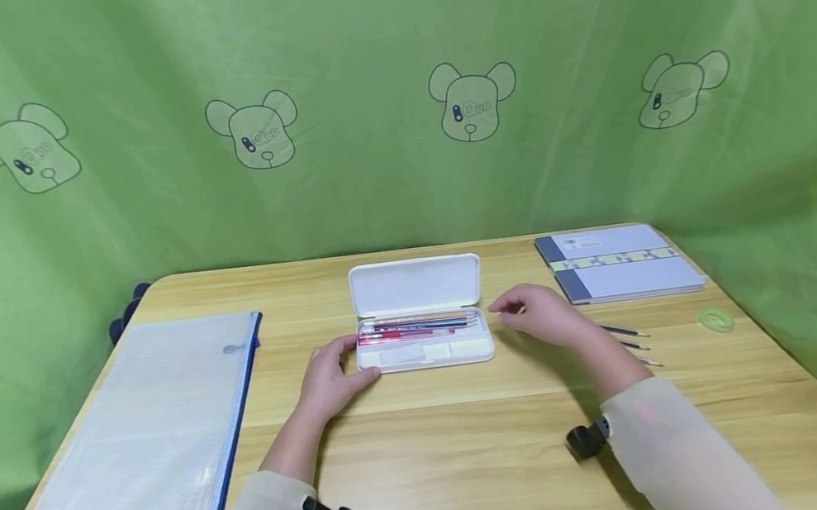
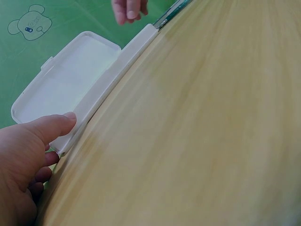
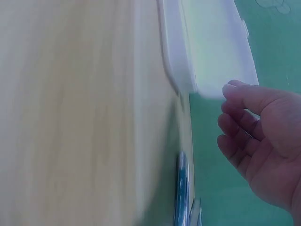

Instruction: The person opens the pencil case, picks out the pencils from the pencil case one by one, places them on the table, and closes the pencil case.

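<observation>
A white pencil case [image 1: 467, 348] lies on the table with its lid [image 1: 415, 285] raised at the back. Inside it are several pencils [image 1: 423, 323], a red pen [image 1: 402, 335] and pale flat pieces [image 1: 422, 352]. My left hand [image 1: 328, 380] grips the case's left end; in the left wrist view the thumb [image 2: 59, 126] rests on the front wall while the other fingers wrap the corner. My right hand [image 1: 537, 312] hovers beside the right end, fingers loosely bent and holding nothing, as the right wrist view also shows.
Several pencils [image 1: 635, 345] lie right of the case, partly behind the right forearm. Farther right are a green ring [image 1: 716, 320] and a grey-and-white notebook [image 1: 623, 274] near the back edge. A clear zip pouch [image 1: 142, 424] with blue trim covers the left side. Green curtain [image 1: 373, 200] surrounds the table.
</observation>
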{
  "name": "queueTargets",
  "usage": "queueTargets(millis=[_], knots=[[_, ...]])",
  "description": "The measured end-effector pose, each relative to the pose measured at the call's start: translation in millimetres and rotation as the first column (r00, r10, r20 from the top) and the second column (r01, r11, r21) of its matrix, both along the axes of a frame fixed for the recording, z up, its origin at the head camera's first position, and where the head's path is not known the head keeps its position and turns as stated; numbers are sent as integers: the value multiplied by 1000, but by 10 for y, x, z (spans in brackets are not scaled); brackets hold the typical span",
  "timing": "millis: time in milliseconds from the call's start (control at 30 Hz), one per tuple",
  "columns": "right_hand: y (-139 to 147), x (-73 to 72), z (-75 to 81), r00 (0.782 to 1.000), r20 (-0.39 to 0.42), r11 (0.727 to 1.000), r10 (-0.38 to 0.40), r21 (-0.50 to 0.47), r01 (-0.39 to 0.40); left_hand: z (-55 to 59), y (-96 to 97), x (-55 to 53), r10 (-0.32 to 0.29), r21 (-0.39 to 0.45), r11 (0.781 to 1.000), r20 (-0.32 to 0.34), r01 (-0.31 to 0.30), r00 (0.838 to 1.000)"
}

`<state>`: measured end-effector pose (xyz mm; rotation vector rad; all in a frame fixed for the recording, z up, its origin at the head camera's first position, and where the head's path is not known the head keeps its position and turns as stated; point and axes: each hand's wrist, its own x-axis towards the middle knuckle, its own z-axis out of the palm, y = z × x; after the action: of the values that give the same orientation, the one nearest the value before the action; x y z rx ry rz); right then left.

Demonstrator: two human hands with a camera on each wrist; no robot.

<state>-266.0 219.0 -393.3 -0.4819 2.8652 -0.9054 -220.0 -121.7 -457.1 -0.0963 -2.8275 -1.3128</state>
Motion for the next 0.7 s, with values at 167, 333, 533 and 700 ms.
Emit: queueTargets(millis=[167,333,533,700], knots=[[-217,-92,2,999,-2,999,38,-27,-38,8,-1,-1,-4,-6,1000,-1,4,1000],[-411,-171,-30,998,15,998,64,-13,-63,-7,-5,-7,-4,-8,1000,-7,4,1000],[-585,-244,-94,995,76,997,65,26,-67,-23,-4,-7,1,-3,1000,-7,-1,1000],[-660,-268,-127,994,69,994,81,74,-86,-25,-5,-10,-4,-12,1000,-25,4,1000]])
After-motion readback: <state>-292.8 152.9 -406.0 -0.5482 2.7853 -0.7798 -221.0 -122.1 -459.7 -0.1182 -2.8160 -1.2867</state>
